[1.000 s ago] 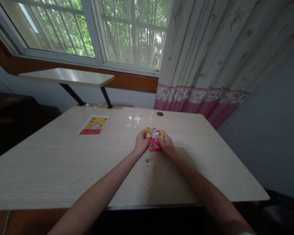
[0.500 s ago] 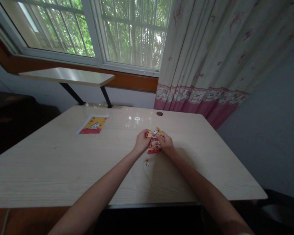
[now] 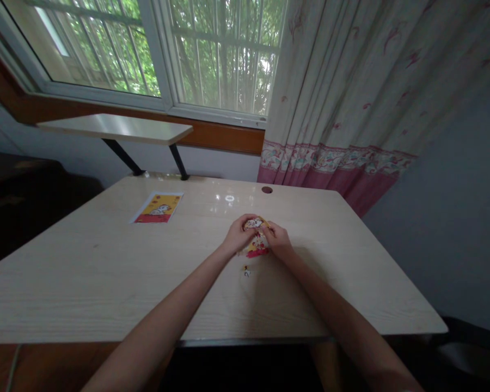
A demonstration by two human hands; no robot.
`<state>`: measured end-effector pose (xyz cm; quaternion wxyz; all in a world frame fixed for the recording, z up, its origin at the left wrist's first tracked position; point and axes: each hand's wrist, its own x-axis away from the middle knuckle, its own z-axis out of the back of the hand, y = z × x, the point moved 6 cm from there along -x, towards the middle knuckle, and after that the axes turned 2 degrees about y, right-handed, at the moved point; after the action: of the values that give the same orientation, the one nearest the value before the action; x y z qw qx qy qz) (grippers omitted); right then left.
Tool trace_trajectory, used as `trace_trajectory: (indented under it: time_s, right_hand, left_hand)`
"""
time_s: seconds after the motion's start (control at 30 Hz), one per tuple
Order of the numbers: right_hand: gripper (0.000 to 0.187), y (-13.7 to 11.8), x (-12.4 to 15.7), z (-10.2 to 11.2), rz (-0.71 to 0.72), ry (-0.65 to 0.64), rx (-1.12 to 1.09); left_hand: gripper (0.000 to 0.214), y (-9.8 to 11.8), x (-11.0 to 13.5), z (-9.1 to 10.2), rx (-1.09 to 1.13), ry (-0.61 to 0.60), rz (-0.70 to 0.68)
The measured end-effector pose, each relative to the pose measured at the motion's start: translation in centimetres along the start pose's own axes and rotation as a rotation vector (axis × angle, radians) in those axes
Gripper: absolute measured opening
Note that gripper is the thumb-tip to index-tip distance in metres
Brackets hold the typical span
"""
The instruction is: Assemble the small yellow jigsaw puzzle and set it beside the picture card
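My left hand (image 3: 240, 234) is closed on jigsaw puzzle pieces (image 3: 253, 223), white with some yellow, held just above the desk. From the other side, my right hand (image 3: 276, 237) pinches the yellow edge of the same cluster, so the two hands almost meet. Below them lies a red, yellow and white patch of puzzle pieces (image 3: 258, 247), partly covered by my fingers. A single loose puzzle piece (image 3: 246, 271), white and dark yellow, rests nearer to me. How the held pieces join is too small to tell.
A yellow and red picture sheet (image 3: 158, 208) with a white animal lies at the left on the pale desk (image 3: 106, 277). A raised shelf (image 3: 118, 128) on black supports stands at the back left. A round cable hole (image 3: 267, 190) is near the curtain (image 3: 335, 158).
My fingers have turned the held pieces, drawing them together between both hands; more white shows now and less yellow and red. The loose piece stays in place. The view has shifted slightly.
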<state>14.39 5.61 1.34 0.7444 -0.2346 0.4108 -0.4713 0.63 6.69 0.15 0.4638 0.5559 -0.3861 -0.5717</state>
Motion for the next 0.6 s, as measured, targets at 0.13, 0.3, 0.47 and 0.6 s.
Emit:
trace_trajectory:
  time_s: [0.13, 0.3, 0.47, 0.6]
  right_hand:
    - [0.03, -0.2, -0.2, -0.3, 0.101, -0.013, 0.153]
    - [0.026, -0.5, -0.2, -0.4, 0.147, -0.011, 0.272]
    - [0.024, -0.5, 0.0, 0.6, 0.099, 0.102, 0.206]
    - [0.023, -0.2, 0.0, 1.0, 0.04, 0.155, 0.113]
  left_hand:
    - [0.025, 0.6, 0.3, -0.3, -0.028, -0.029, -0.054]
    - [0.016, 0.1, 0.3, 0.1, -0.09, 0.036, -0.036]
    - [0.012, -0.1, 0.2, 0.6, -0.162, 0.107, -0.002]
    - [0.01, 0.3, 0.4, 1.1, -0.232, 0.113, -0.008]
